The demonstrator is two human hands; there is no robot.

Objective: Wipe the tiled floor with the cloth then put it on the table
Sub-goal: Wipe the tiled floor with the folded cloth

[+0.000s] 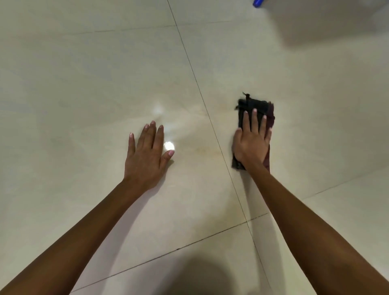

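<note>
A dark folded cloth [250, 105], black with a maroon edge, lies flat on the cream tiled floor [84, 84] right of centre. My right hand [251, 143] presses down on it, palm flat and fingers spread over its near half. The far end of the cloth shows beyond my fingertips. My left hand [147, 158] rests flat on the bare tile left of a grout line, fingers apart, holding nothing. No table is in view.
Dark grout lines [202, 99] cross the floor diagonally. A bright light reflection [169, 145] shines beside my left thumb. A blue object [257, 3] pokes in at the top right edge, above a large shadow [336, 23].
</note>
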